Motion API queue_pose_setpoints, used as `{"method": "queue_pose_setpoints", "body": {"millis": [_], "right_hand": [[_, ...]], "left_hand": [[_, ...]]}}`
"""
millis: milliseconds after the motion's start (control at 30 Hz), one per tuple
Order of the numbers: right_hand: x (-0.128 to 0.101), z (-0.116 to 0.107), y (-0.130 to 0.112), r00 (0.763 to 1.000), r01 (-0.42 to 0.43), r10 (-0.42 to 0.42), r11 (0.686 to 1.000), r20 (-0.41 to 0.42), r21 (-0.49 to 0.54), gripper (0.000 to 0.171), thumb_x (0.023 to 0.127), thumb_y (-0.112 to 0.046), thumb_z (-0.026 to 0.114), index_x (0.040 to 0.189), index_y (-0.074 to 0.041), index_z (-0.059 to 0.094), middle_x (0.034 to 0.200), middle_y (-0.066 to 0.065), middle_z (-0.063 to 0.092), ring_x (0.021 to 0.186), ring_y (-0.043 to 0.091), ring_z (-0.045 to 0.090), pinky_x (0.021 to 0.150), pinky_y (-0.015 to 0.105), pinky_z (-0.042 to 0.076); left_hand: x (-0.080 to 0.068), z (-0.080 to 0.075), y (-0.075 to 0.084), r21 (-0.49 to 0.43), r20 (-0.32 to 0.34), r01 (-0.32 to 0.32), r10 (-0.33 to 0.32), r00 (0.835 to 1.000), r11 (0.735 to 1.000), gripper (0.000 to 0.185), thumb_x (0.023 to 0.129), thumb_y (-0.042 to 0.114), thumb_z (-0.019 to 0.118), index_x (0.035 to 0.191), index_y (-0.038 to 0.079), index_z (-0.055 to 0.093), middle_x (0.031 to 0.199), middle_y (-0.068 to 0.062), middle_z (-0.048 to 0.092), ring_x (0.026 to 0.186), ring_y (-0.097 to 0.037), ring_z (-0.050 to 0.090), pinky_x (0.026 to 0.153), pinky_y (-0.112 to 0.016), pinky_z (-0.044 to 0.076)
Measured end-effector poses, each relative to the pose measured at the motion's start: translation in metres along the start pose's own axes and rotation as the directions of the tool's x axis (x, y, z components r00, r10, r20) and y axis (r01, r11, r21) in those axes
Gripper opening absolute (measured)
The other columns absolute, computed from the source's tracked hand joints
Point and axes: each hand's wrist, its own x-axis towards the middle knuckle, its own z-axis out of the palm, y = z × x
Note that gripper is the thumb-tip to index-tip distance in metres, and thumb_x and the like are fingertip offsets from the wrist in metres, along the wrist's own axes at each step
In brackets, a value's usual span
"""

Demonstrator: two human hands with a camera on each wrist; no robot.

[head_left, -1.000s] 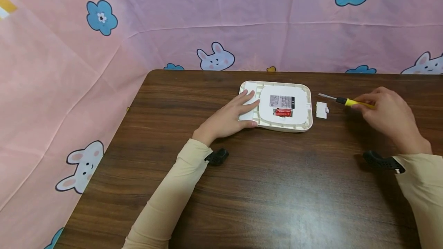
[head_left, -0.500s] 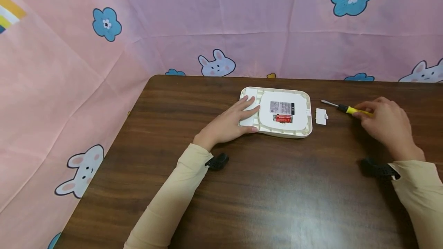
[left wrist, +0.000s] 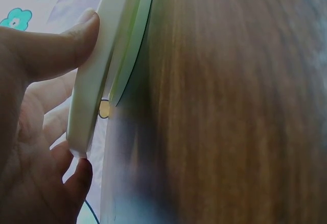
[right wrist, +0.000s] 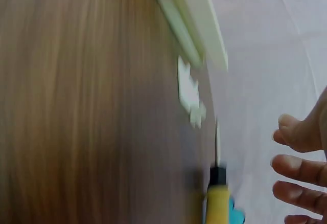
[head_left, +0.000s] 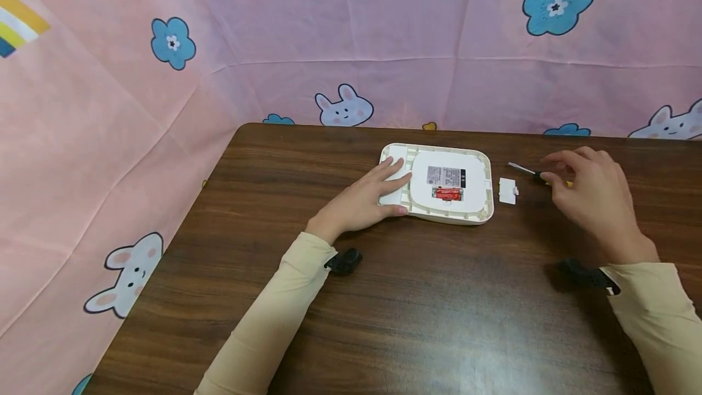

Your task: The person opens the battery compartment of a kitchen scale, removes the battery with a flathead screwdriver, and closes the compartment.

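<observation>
A white flat device point(head_left: 439, 185) lies back side up on the brown table point(head_left: 439, 316), its battery bay open with a red battery point(head_left: 446, 194) showing. My left hand point(head_left: 378, 194) rests on its left end, fingers flat on top and thumb against the front edge point(left wrist: 76, 35). The small white battery cover point(head_left: 507, 190) lies just right of the device. Further right a yellow-handled screwdriver point(head_left: 525, 170) lies on the table. My right hand point(head_left: 584, 191) hovers over its handle with fingers spread point(right wrist: 296, 168), clear of the screwdriver point(right wrist: 218, 198).
Pink cloth with bunnies and blue flowers point(head_left: 340, 47) walls the table at the back and left. Black wrist-camera mounts point(head_left: 342, 261) sit on both forearms. Bare tabletop stretches in front of the device.
My right hand lowered the screwdriver to the table and let go of it, fingers now spread. The left hand stayed on the device. The head view tilted down slightly.
</observation>
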Motion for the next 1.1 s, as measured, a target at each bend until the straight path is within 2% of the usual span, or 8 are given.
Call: {"method": "queue_pose_setpoints", "body": {"millis": [133, 300, 467, 567, 700, 933, 1100], "right_hand": [[-0.001, 0.007, -0.024, 0.994, 0.1, -0.099, 0.995, -0.04, 0.027, 0.02, 0.092, -0.001, 0.073, 0.112, -0.001, 0.076, 0.099, 0.022, 0.069, 0.089, 0.037, 0.055, 0.075, 0.051, 0.038], [-0.004, 0.019, -0.046, 0.983, 0.181, -0.181, 0.982, 0.005, 0.045, 0.02, 0.09, 0.002, 0.074, 0.109, -0.001, 0.078, 0.1, 0.02, 0.072, 0.087, 0.033, 0.057, 0.073, 0.048, 0.041], [-0.004, 0.03, -0.063, 0.969, 0.237, -0.239, 0.97, 0.059, 0.051, 0.02, 0.087, 0.003, 0.073, 0.107, 0.0, 0.078, 0.1, 0.019, 0.073, 0.089, 0.033, 0.058, 0.076, 0.049, 0.045], [-0.003, 0.036, -0.072, 0.961, 0.254, -0.258, 0.966, 0.097, 0.049, 0.02, 0.088, 0.002, 0.071, 0.107, 0.0, 0.078, 0.098, 0.017, 0.072, 0.091, 0.034, 0.06, 0.081, 0.052, 0.048], [-0.001, 0.043, -0.081, 0.955, 0.265, -0.27, 0.963, 0.122, 0.055, 0.022, 0.089, 0.001, 0.071, 0.109, -0.002, 0.078, 0.098, 0.015, 0.072, 0.09, 0.032, 0.06, 0.083, 0.053, 0.049], [0.004, 0.05, -0.086, 0.941, 0.316, -0.32, 0.947, 0.113, 0.052, 0.021, 0.087, 0.002, 0.069, 0.105, -0.003, 0.078, 0.093, 0.013, 0.072, 0.085, 0.03, 0.06, 0.078, 0.049, 0.048], [0.004, 0.051, -0.088, 0.945, 0.305, -0.307, 0.952, 0.115, 0.037, 0.023, 0.083, 0.006, 0.061, 0.096, -0.005, 0.077, 0.085, 0.009, 0.068, 0.081, 0.028, 0.056, 0.076, 0.046, 0.044]], "left_hand": [[-0.001, 0.001, 0.001, -0.006, -0.001, 0.001, -0.001, 1.0, 1.0, 0.073, 0.104, 0.051, 0.063, 0.167, 0.03, 0.032, 0.179, 0.007, 0.011, 0.167, -0.014, -0.003, 0.135, -0.047, 0.016], [0.0, 0.005, 0.002, -0.005, 0.01, -0.015, 0.015, 1.0, 1.0, 0.073, 0.104, 0.051, 0.062, 0.167, 0.029, 0.032, 0.179, 0.006, 0.01, 0.167, -0.014, -0.003, 0.135, -0.045, 0.015], [0.0, 0.004, 0.004, 0.001, 0.004, -0.022, 0.022, 1.0, 1.0, 0.073, 0.104, 0.052, 0.062, 0.167, 0.03, 0.032, 0.179, 0.006, 0.01, 0.167, -0.013, -0.003, 0.135, -0.044, 0.016], [0.0, 0.004, 0.006, -0.002, 0.0, -0.019, 0.019, 1.0, 1.0, 0.073, 0.104, 0.052, 0.063, 0.167, 0.03, 0.032, 0.179, 0.006, 0.01, 0.167, -0.013, -0.003, 0.135, -0.045, 0.016], [0.0, 0.005, 0.005, 0.004, 0.004, -0.018, 0.018, 1.0, 1.0, 0.073, 0.104, 0.052, 0.062, 0.167, 0.03, 0.032, 0.179, 0.006, 0.01, 0.167, -0.013, -0.003, 0.135, -0.045, 0.016], [0.0, 0.007, 0.005, 0.003, -0.002, -0.019, 0.019, 1.0, 1.0, 0.073, 0.104, 0.052, 0.061, 0.167, 0.032, 0.031, 0.179, 0.008, 0.009, 0.167, -0.012, -0.004, 0.135, -0.045, 0.017], [-0.001, 0.005, 0.006, 0.002, -0.002, -0.01, 0.01, 1.0, 1.0, 0.072, 0.104, 0.052, 0.062, 0.167, 0.031, 0.032, 0.179, 0.008, 0.009, 0.167, -0.011, -0.004, 0.135, -0.044, 0.016]]}}
